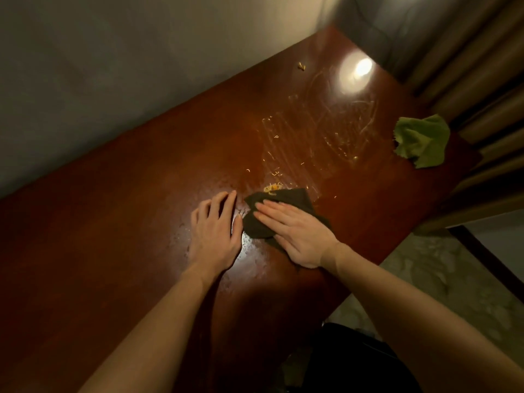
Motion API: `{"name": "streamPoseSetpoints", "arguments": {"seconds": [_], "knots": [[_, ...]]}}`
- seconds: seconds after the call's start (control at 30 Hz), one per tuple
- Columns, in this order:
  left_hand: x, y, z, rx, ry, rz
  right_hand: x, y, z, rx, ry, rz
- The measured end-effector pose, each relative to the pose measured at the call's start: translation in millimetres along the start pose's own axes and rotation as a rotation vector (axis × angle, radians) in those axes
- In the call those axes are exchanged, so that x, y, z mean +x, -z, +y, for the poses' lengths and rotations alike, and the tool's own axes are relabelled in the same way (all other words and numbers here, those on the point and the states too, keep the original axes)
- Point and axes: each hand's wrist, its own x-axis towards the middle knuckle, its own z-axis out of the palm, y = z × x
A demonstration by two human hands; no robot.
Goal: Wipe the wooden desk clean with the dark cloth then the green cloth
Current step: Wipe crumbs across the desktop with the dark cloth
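My right hand (297, 234) lies flat with straight fingers on the dark cloth (286, 199), pressing it onto the reddish wooden desk (127, 222). A small heap of yellow-orange crumbs (271, 188) sits right at the cloth's far edge. My left hand (215, 231) rests palm down on the bare desk just left of the cloth, holding nothing. The crumpled green cloth (422, 141) lies near the desk's right edge, well away from both hands. Pale smear streaks (326, 129) and scattered crumbs mark the wood beyond the dark cloth.
A few crumbs (301, 66) lie near the desk's far end, beside a bright lamp reflection (357, 72). A grey wall runs along the desk's left side. Brown curtains (482, 80) hang at the right. Patterned floor (439, 293) shows off the desk's near right edge.
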Motion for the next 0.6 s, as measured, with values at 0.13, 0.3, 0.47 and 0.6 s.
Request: {"name": "streamPoseSetpoints", "arguments": {"seconds": [0.13,0.3,0.47,0.6], "knots": [[0.2,1.0,-0.8,-0.01,0.028,-0.033,18.3,8.0,18.3,-0.011,-0.137,0.089],[1.2,0.3,-2.3,-0.002,0.028,-0.052,32.7,10.2,33.9,0.004,-0.265,0.151],[1.0,-1.1,-2.8,-0.017,0.037,-0.068,26.7,2.9,24.7,-0.005,-0.262,0.191],[1.2,0.2,-3.1,-0.034,0.032,-0.067,11.4,-8.1,-5.7,0.0,-0.287,0.223]]}}
